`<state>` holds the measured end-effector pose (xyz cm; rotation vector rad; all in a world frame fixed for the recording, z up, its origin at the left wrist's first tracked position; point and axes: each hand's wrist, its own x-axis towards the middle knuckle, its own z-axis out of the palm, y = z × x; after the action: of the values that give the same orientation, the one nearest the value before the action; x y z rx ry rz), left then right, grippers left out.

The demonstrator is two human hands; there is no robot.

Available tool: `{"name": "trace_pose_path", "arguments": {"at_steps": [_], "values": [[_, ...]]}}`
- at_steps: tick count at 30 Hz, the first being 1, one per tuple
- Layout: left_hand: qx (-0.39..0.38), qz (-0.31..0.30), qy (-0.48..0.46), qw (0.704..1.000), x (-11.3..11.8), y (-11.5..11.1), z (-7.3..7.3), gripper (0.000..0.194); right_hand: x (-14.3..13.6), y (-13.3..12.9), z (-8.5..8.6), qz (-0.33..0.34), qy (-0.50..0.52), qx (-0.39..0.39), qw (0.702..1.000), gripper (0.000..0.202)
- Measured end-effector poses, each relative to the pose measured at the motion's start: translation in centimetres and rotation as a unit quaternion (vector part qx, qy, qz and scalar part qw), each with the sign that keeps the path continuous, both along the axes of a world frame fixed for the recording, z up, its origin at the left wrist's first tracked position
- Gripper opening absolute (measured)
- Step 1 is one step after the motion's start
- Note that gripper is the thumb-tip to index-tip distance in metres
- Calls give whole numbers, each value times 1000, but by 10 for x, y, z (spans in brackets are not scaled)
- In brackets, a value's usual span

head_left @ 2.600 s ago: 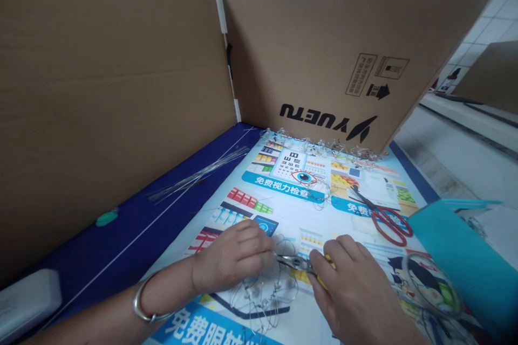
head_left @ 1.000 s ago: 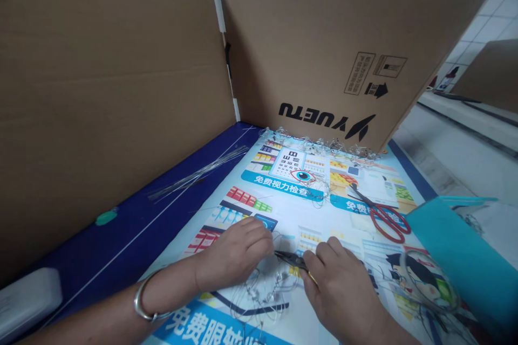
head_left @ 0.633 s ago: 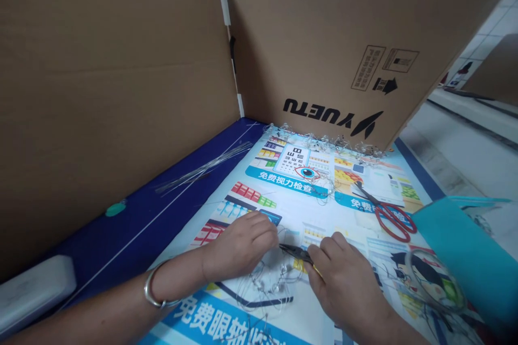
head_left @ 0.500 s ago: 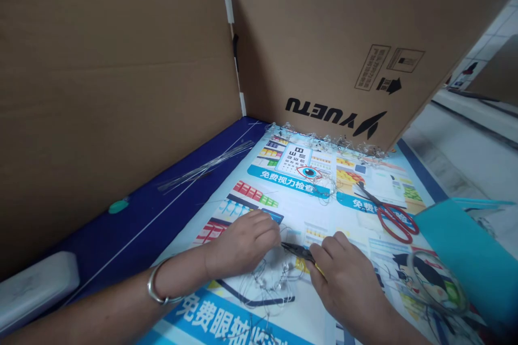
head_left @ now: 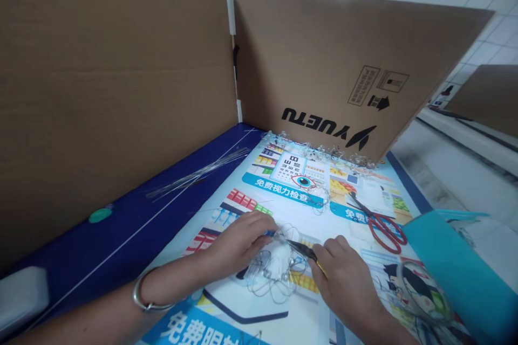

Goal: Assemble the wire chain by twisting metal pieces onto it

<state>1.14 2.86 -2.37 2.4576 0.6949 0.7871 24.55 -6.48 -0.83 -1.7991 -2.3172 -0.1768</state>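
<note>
In the lower middle of the frame, the left hand has its thumb and forefinger pinching the upper edge of a beaded wire piece, whose loops spread below and to the right of the fingertips. A silver bracelet circles that wrist. The right hand, right of centre, has its fingers curled around the yellow handles of a pair of pliers. The dark nose of the pliers points up and left, its tip at the upper loops of the wire piece; whether it grips a strand, I cannot tell.

Beneath both hands lies a printed sheet, spread over a dark blue counter. Red-handled scissors rest on the sheet at centre right, just left of a teal folded item. A clear ring-shaped item sits at the lower right, partly over a printed figure. A small tangle of wire lies above the hands, and a row of wire pieces runs along the foot of the rear cardboard panel. Straight wires lie loosely bunched left of the sheet, near the left cardboard panel. A green object sits at that panel's lower edge, and a white rounded object stands at the lower left.
</note>
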Motion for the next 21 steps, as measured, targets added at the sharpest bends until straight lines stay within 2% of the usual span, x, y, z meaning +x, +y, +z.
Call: {"name": "trace_pose_path", "arguments": {"at_steps": [8,13,21], "values": [[-30,19,-15,999,-1,5,-1,17,0,0,1,-6,-7,4,1000,16],[-44,34,-29,998,-1,7,-2,21,2,-1,2,-16,-21,-4,1000,15],[-52,68,-12,996,0,7,-1,18,-2,-2,5,-28,-54,0,998,14]]}}
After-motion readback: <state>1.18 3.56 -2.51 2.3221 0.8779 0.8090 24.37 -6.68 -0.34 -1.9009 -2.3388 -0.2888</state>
